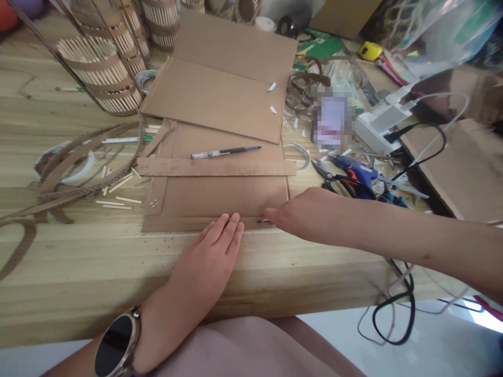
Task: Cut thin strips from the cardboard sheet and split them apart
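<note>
Head view: your left hand [208, 256] lay flat, fingers outstretched and grasping nothing, on the near edge of the cardboard sheet [223, 196] on the table [98, 262], likely bracing it against sliding. Your right hand [301, 214] pinched a thin tool [262, 221], type unclear, low by that edge, probably for control.

Nothing legible — no text, brand or number I can call. Pen [226, 152] beyond the left hand [216, 259]: small marks on the barrel, too small to read. Phone [331, 123] past the right hand [296, 214]: screen pixelated, can't read it. Tape roll [307, 158] just beyond the right hand: marks on the ring, blurred. Green packet [322, 46], farther out past the right hand — white patches, same problem.
</note>
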Motion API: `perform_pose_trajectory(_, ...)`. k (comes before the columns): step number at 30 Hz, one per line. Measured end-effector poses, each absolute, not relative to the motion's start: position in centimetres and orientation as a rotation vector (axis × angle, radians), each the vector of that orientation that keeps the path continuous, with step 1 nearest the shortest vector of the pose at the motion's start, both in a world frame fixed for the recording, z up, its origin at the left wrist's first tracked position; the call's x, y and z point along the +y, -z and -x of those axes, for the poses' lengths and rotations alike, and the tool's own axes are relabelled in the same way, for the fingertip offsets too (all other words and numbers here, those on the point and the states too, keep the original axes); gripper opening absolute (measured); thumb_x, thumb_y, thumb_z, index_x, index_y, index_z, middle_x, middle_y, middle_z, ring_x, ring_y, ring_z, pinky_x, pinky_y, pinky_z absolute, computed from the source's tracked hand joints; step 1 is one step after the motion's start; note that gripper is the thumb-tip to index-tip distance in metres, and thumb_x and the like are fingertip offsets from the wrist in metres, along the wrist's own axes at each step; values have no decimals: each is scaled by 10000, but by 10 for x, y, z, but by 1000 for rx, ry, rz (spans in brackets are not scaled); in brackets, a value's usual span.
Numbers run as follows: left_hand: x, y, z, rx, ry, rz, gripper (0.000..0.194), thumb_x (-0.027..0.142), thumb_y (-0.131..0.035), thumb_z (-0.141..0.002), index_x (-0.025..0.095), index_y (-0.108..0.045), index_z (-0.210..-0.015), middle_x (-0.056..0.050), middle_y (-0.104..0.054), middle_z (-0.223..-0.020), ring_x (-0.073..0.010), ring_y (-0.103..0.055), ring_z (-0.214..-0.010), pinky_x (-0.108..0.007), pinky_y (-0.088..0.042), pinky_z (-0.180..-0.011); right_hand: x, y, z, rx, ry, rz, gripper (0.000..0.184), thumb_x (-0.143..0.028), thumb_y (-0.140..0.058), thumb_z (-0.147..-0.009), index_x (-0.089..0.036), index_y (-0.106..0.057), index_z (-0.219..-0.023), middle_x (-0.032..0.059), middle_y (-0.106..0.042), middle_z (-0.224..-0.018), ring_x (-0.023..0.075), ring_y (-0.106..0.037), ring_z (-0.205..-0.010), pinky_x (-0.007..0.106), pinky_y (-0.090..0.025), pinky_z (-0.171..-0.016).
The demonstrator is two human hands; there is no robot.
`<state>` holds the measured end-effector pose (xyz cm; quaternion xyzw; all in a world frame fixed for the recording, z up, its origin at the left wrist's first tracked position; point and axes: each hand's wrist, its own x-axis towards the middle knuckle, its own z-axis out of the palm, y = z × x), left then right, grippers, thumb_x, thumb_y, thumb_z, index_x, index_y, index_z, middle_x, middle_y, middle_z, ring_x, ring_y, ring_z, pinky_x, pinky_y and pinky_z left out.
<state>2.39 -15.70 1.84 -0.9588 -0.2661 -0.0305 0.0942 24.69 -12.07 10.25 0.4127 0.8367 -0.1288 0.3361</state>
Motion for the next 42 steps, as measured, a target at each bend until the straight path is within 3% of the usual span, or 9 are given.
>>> perform_pose_trajectory(10, -155, -24, -24, -784, 98, 2863, 513, 4, -330, -880, 52, -589, -1321, -137, -576, -1393, -257, -600, -1232, -363, -542, -992, -123, -100, -256, 2222, 315, -1083, 289, -25, -470, -822, -203, -588, -1018, -9, -626, -617, 149, -559, -468, 275, -204, -448)
perform_pose_trajectory(30, -154, -24, -21, -763, 95, 2885, 519, -13, -323, -879, 48, -581, -1326, -139, -569, -1399, -258, -592, -1243, -370, -543, -993, -134, -95, -276, 2251, 267, -1155, 293, -10, -466, -780, -214, -596, -947, 4, -627, -611, 155, -546, -466, 298, -208, -464)
perform_pose_trajectory(38, -154, -23, -21, -764, 70, 2886, 528, -10, -315, -879, 48, -567, -1340, -132, -556, -1415, -254, -577, -1260, -375, -523, -1026, -137, -94, -290, 2276, 276, -1116, 243, -50, -483, -845, -201, -576, -1012, 2, -661, -657, 156, -579, -494, 278, -170, -463)
perform_pose_trajectory(42, -154, -24, -20, -756, 71, 2882, 531, -20, -314, -873, 40, -572, -1333, -132, -559, -1412, -256, -578, -1259, -374, -522, -1025, -139, -94, -292, 2231, 284, -1146, 328, -26, -495, -807, -191, -594, -1073, 0, -661, -644, 149, -573, -489, 273, -194, -470)
